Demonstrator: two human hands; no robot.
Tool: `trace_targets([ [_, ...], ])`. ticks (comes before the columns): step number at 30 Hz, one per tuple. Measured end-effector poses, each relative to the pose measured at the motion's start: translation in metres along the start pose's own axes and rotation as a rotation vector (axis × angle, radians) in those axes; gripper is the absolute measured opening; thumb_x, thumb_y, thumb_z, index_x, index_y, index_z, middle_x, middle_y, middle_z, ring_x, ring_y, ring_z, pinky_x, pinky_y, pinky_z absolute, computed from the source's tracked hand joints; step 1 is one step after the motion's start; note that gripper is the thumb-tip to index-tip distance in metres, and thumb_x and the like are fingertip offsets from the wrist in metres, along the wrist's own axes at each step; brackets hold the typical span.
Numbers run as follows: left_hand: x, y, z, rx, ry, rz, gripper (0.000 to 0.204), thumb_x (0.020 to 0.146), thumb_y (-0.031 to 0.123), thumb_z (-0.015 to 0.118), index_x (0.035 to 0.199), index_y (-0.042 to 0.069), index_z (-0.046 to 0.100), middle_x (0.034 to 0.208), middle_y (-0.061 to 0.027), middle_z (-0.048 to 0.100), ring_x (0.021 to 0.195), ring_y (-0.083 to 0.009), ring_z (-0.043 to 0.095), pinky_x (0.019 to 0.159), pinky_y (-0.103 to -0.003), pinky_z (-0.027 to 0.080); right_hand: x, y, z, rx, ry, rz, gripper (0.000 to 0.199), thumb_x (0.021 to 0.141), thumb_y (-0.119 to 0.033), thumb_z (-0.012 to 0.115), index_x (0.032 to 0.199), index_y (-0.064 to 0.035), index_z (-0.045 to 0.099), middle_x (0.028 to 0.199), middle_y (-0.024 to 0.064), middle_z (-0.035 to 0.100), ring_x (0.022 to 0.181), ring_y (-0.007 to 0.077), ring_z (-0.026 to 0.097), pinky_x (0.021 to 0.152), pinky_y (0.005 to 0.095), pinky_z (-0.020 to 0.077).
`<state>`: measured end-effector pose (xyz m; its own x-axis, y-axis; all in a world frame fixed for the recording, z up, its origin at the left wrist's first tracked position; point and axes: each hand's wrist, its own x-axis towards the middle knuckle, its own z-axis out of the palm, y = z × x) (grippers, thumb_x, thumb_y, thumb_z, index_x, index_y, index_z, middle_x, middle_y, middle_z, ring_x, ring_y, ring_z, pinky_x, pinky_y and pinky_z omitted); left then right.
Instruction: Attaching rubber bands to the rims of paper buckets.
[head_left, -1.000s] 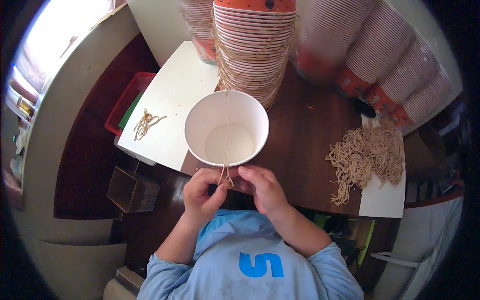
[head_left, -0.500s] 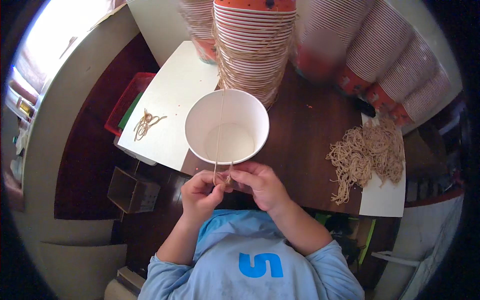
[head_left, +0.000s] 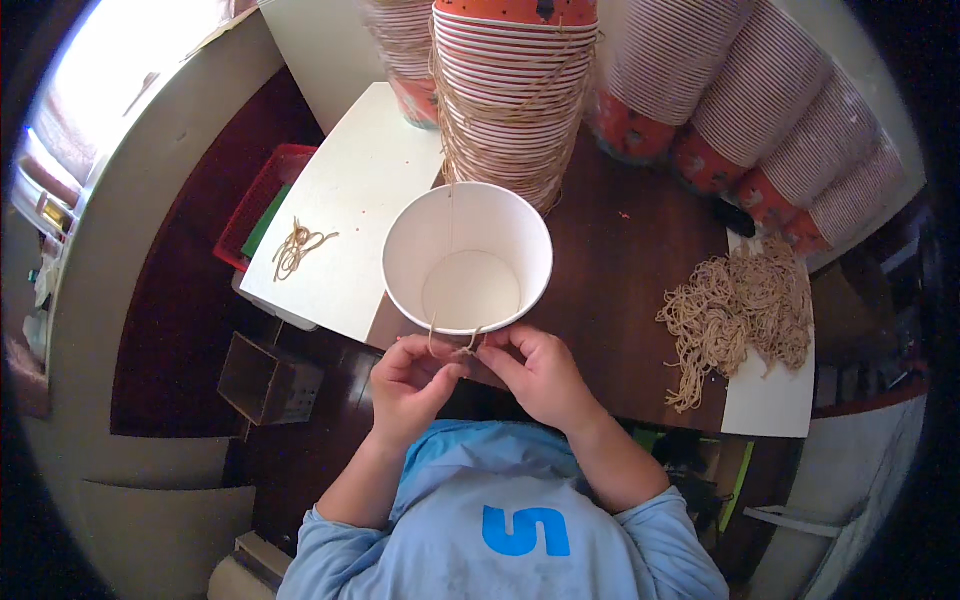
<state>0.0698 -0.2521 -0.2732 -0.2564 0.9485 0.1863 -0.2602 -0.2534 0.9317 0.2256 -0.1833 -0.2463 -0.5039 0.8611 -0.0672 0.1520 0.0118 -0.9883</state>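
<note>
A white-lined paper bucket (head_left: 405, 255) stands at the near edge of the table, its open mouth facing me. Tan cord (head_left: 465, 351) passes through the near side below the rim and comes together in a small tangle or knot. My left hand (head_left: 412, 385) pinches the cord on one side, thumb pressed to the fingers. On the other side my right hand (head_left: 540, 372) grips it between thumb and forefinger, the other fingers curled behind against the bucket. A thin strand also shows at the bucket's far rim. Fingertips partly hide the cord ends.
Behind the bucket rises a tall stack of orange buckets (head_left: 515, 100) with cords dangling over it. More wrapped stacks (head_left: 760, 110) line the back right. A heap of tan cords (head_left: 740, 310) lies at right, a few loose cords (head_left: 300, 250) at left. Below left sits a cardboard box (head_left: 265, 380).
The cord that stretched across the bucket's mouth no longer spans it. My hands have drawn slightly apart around the knot, and the bucket appears slightly farther right.
</note>
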Motion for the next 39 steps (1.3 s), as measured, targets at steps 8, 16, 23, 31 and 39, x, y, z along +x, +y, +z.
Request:
trace_targets([
  [8, 0.0, 0.002, 0.008, 0.106, 0.022, 0.012, 0.016, 0.084, -0.004, 0.06, 0.099, -0.005, 0.057, 0.094, -0.0095, 0.064, 0.084, -0.0136, 0.063, 0.076, -0.024, 0.05, -0.002, -0.003, -0.002, -0.101, 0.012, -0.092, 0.016, 0.085, -0.01, 0.06, 0.095, 0.0028, 0.062, 0.087, 0.0097, 0.067, 0.08, 0.0119, 0.061, 0.072, 0.0272, 0.049],
  [16, 0.0, 0.0, 0.009, 0.193, 0.044, 0.012, 0.009, 0.089, 0.003, 0.057, 0.09, -0.005, 0.059, 0.078, -0.0081, 0.065, 0.074, -0.0127, 0.063, 0.067, -0.024, 0.051, -0.005, 0.006, 0.0, -0.507, 0.222, -0.329, 0.011, 0.081, -0.009, 0.061, 0.088, -0.0001, 0.059, 0.085, 0.0154, 0.062, 0.078, 0.0328, 0.061, 0.069, 0.0389, 0.0482],
  [23, -0.001, 0.003, 0.013, 0.189, 0.068, -0.024, 0.008, 0.089, 0.004, 0.056, 0.088, -0.004, 0.059, 0.078, -0.0082, 0.065, 0.07, -0.012, 0.062, 0.067, -0.023, 0.05, -0.005, 0.009, 0.003, -0.711, 0.332, -0.382, 0.01, 0.081, -0.008, 0.061, 0.088, -0.0021, 0.058, 0.085, 0.0138, 0.06, 0.074, 0.0303, 0.06, 0.066, 0.0376, 0.0478],
  [31, -0.001, 0.03, 0.009, 0.476, 0.044, 0.379, 0.009, 0.079, -0.001, 0.064, 0.087, 0.0, 0.061, 0.084, -0.0083, 0.057, 0.081, -0.0179, 0.052, 0.072, -0.026, 0.041, -0.026, -0.006, -0.002, -0.374, 0.365, -0.471, 0.028, 0.072, -0.005, 0.07, 0.098, -0.0063, 0.059, 0.098, 0.0117, 0.058, 0.072, 0.0221, 0.058, 0.066, 0.0309, 0.0481],
  [39, 0.008, 0.045, 0.016, 0.557, -0.113, 0.516, 0.011, 0.076, -0.001, 0.064, 0.073, 0.002, 0.054, 0.08, -0.0073, 0.053, 0.076, -0.0175, 0.048, 0.07, -0.027, 0.039, -0.007, -0.015, 0.007, -0.475, 0.24, -0.916, 0.024, 0.066, -0.009, 0.072, 0.089, -0.0112, 0.063, 0.097, 0.0056, 0.06, 0.078, 0.0203, 0.055, 0.07, 0.0341, 0.0396],
])
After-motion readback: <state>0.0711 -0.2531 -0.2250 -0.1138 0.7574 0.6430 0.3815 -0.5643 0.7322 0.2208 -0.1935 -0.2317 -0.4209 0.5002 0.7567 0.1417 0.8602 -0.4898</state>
